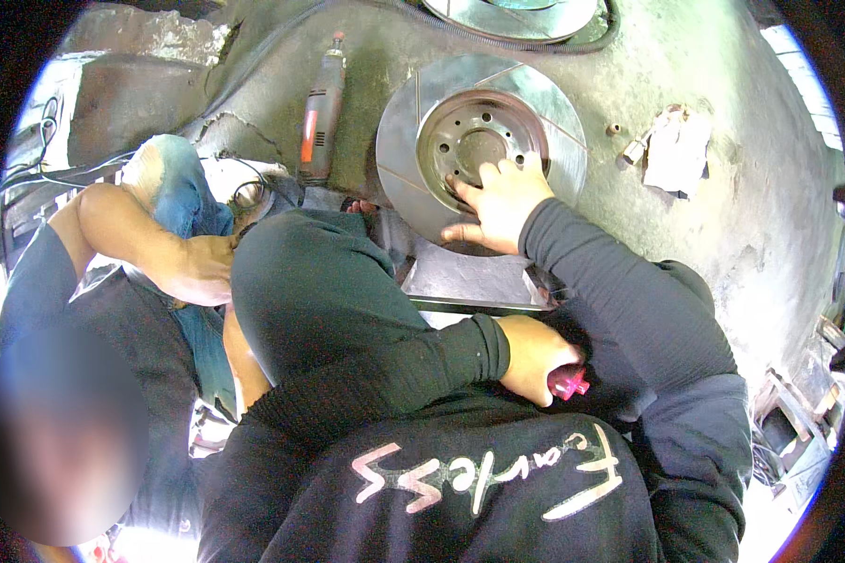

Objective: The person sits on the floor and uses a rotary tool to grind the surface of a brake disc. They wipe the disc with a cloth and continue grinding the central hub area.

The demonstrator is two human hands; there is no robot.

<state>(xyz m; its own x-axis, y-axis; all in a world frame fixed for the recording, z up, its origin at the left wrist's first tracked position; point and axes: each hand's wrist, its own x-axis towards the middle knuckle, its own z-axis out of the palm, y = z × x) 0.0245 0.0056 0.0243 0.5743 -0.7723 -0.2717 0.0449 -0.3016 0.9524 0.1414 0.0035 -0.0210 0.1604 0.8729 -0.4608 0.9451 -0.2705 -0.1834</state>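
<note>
Right hand [499,199] rests flat on the brake disc [483,141].

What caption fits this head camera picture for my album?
Right hand resting on a round grey metal brake disc, left hand gripping a small pink object.

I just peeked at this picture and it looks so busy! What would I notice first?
First, the big shiny metal brake disc lying on the grey concrete floor near the top, with the person's right hand flat on it. Lower down, the left hand grips something pink. A red and grey power tool lies left of the disc, and another person crouches at the left.
</note>
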